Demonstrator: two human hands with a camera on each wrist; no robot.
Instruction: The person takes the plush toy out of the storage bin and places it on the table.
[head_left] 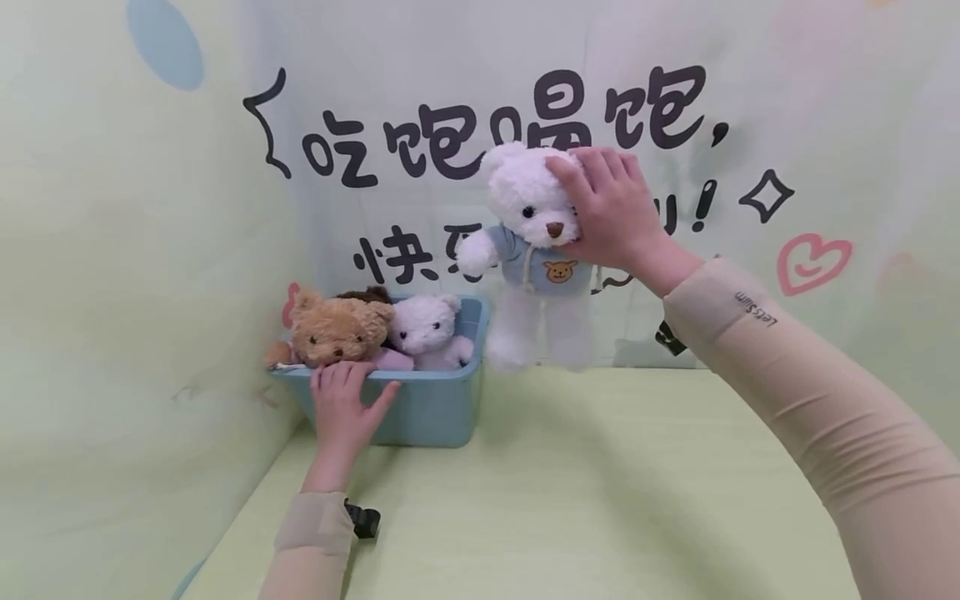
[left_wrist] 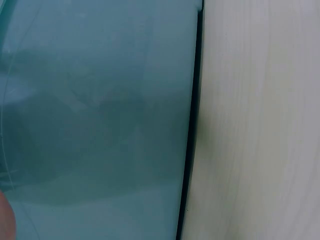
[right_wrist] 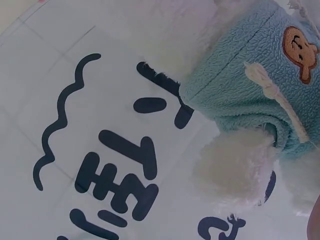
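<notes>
My right hand [head_left: 615,208] grips a white teddy bear [head_left: 528,187] by the side of its head and holds it up above the table. The bear wears a light blue hoodie [right_wrist: 240,75] with a bear-face patch and pale drawstrings; its legs hang down. At the left, my left hand [head_left: 348,408] holds the front rim of a blue plastic bin [head_left: 431,412], fingers hooked over the edge and thumb spread along the outside. Inside the bin sit a brown teddy bear [head_left: 341,329], a smaller white bear [head_left: 426,327] and a dark brown plush [head_left: 367,294], mostly hidden.
The bin stands on a pale yellow-green table [head_left: 600,483], close to the left curtain [head_left: 135,333]. Behind hangs a white cloth [head_left: 450,50] printed with black characters and a pink heart. A black wrist camera [head_left: 365,522] sits by the left sleeve.
</notes>
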